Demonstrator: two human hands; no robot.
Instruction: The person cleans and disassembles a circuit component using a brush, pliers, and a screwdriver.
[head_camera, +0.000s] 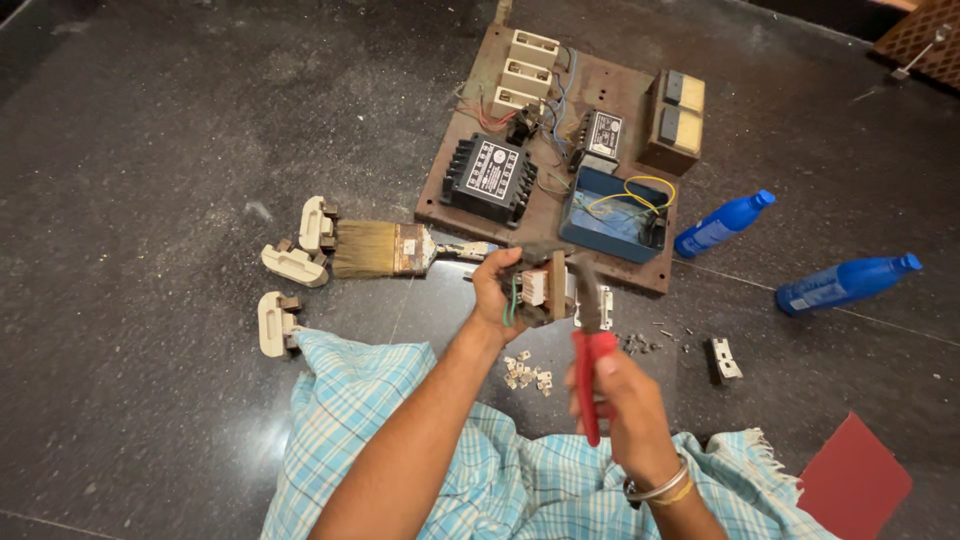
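I saw my left hand closed around a small electrical part, raised above the floor in front of my knees, probably so that the tool could reach its side. A green wire hung from the part beside my fingers. My right hand was closed on the red handles of the pliers, and their dark nose met the top of the part; whether the nose gripped something I could not tell. Under both hands lay a small heap of pale metal pieces and, just to the right, some dark screws, kept near for easy reach, I think. A brush lay on the floor to the left, near three cream fuse holders. Behind the hands was a brown board with black units, cream blocks and an open blue box with yellow wire. Two blue bottles lay on their sides at the right, well apart from the work. A red sheet was at the corner, beside my checked cloth.
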